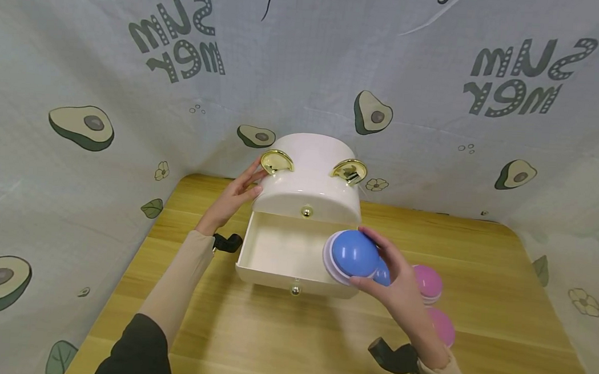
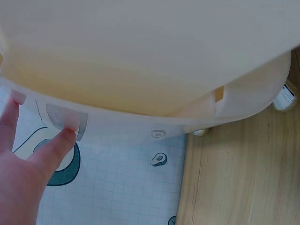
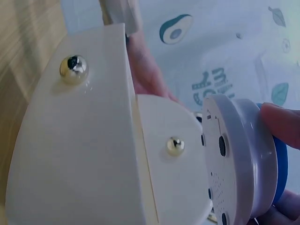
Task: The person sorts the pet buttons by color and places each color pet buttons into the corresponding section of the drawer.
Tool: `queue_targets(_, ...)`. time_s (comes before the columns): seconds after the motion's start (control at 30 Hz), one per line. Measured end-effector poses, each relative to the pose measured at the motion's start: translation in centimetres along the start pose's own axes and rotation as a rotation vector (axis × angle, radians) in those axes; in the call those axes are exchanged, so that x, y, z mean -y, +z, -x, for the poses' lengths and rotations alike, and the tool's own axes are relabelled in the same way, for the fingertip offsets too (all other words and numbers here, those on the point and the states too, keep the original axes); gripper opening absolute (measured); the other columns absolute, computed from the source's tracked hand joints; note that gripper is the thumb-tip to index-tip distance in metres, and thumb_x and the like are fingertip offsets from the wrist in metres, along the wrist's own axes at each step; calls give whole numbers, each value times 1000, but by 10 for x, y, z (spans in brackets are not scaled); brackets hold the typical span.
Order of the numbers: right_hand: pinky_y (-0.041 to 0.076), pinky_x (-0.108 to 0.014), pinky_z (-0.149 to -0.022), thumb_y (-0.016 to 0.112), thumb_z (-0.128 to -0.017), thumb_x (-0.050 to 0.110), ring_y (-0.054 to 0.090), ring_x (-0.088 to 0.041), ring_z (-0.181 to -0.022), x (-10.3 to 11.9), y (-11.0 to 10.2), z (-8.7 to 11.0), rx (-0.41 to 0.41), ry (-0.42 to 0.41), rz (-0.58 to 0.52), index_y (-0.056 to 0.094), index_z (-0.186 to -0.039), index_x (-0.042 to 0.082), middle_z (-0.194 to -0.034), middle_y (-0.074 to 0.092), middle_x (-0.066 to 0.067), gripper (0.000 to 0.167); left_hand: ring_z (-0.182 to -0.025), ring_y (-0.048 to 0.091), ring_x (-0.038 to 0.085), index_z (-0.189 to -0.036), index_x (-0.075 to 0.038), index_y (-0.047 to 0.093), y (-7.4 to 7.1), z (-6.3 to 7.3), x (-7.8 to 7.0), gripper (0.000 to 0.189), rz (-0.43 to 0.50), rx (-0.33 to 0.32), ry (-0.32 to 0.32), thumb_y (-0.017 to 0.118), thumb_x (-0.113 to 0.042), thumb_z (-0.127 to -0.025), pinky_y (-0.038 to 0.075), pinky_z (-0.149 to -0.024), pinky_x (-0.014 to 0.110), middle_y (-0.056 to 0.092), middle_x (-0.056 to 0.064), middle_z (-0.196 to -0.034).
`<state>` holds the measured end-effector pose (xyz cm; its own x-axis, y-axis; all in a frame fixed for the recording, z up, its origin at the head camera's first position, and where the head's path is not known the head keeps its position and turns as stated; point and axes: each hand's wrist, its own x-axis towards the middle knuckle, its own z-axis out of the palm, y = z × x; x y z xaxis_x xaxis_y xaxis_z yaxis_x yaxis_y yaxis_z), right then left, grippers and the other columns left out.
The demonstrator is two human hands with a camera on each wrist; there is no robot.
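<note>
Legible text is confined to the cloth [image 1: 296, 66]. Head view: the word "SUMMER" occurs twice, as a left print [image 1: 177, 36] and a right print [image 1: 530, 78]. Each is set in two lines, "SUM" over "MER", in dark grey, mirror-reversed. Right wrist view: lettering [image 3: 220, 77] on the cloth stands turned, too blurred to read fully.

The drawer [image 1: 278, 243] is open to entry from above at its left and middle — the blue-domed button [image 1: 354, 253] in the right hand [image 1: 399, 284] covers its right end. The white cabinet [image 1: 307, 187] walls off the back, the left hand [image 1: 234, 197] beside it. Bare tabletop [image 1: 269, 345] stretches in front; pink-domed buttons [image 1: 427, 282] obstruct the right.
</note>
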<state>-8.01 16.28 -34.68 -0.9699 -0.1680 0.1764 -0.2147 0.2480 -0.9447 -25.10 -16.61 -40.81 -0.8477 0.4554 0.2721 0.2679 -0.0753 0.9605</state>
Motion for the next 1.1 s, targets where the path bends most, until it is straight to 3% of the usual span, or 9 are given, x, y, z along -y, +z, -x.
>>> queue_targets(0.07,37,-23,-100,78,-77,-1,38,-19,-130,1,6,-4,22,-19,13,45,-143,15,-143,44,-1,75,-140,25,21,-155,-17,11,0,0,0,67,0,-5,-8,42,4,-99,27,-109,48,26,13,-154)
queue_targets(0.3,19,-54,-109,80,-76,5,37,-23,-132,0,30,-20,87,-47,1,47,-142,17,-143,45,1,74,-141,22,30,-154,-11,9,0,-3,1,68,19,-4,-1,39,11,-97,24,-109,52,23,20,-154)
queue_targets(0.53,21,-52,-110,82,-76,10,39,-26,-132,-3,50,-36,142,-29,-2,48,-141,15,-143,45,-3,74,-139,27,22,-155,-16,13,0,-1,2,66,10,-13,-3,42,5,-99,27,-109,46,29,14,-153)
queue_targets(0.73,26,-47,-109,83,-73,6,40,-27,-132,-9,65,-49,197,-37,-6,49,-140,10,-143,45,-8,75,-140,25,25,-155,-17,12,1,-1,0,68,5,-19,-17,42,6,-99,26,-109,49,26,15,-154)
queue_targets(0.93,30,-46,-108,84,-69,2,43,-28,-130,-10,79,-54,199,-54,-1,50,-137,5,-140,48,-12,76,-141,22,31,-154,-11,9,2,-1,-1,67,22,-17,-28,38,10,-98,24,-110,50,24,20,-153)
queue_targets(1.1,33,-45,-106,85,-69,2,44,-30,-129,-11,91,-59,207,-29,37,50,-137,3,-138,49,-13,76,-140,26,24,-155,-17,13,2,0,1,65,17,-24,-22,41,4,-100,26,-109,48,29,14,-153)
